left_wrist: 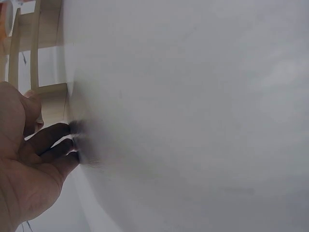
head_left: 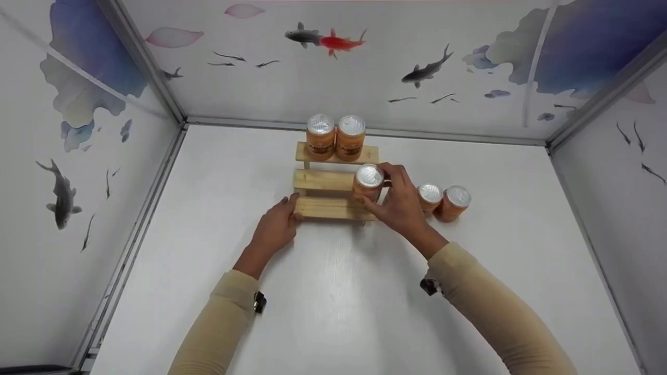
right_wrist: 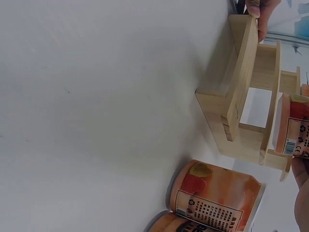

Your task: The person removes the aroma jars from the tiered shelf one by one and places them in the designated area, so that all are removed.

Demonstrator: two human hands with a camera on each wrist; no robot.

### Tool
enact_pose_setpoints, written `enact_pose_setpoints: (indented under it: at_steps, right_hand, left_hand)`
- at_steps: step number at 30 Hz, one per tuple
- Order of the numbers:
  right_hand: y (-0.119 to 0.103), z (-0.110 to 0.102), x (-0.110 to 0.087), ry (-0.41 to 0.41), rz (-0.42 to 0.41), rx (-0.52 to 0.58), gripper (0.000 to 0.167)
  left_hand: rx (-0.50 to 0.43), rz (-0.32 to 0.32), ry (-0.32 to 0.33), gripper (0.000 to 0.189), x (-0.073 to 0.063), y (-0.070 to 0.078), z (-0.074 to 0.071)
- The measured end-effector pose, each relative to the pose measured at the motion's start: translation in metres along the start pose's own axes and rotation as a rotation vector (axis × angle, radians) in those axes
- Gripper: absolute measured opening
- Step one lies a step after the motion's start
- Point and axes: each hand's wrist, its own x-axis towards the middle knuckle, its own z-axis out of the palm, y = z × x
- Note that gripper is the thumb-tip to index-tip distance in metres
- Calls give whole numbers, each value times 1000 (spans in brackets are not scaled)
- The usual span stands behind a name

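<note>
A small stepped wooden rack with three tiers stands on the white table. My right hand grips an orange can with a silvery lid, thumb on the near side and fingers behind. That can is upright at the right part of the middle tier, and its label shows in the right wrist view. At the rack's left end, my left hand pinches the lowest tier between thumb and finger. In the left wrist view its other fingertips are down at the table surface.
Two like cans, the left one and the right one, stand side by side on the top tier. Two more, a nearer one and an outer one, stand on the table right of the rack. Printed panels enclose the table.
</note>
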Motion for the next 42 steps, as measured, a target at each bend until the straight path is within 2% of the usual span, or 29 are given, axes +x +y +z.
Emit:
enact_pose_setpoints:
  at_steps: [6,15,22,31,42]
  right_hand:
    - [4,-4,-9,2,38,39,79]
    - [5,-12,-18,20,41,2,77]
    - [9,-18,-26,1,64,4,77]
    - [17,-21,-38,6,38,-7,76]
    - [25,-24,-51,10,26,-22,79]
  left_hand:
    - [16,4,-7,59,-1,0,0]
    - [47,-6,-9,59,0,1,0]
    - [42,4,4,57,1,-2,2]
    - [40,-13,-13,58,-1,0,2]
    - [44,-19,-4,54,-1,4,-1]
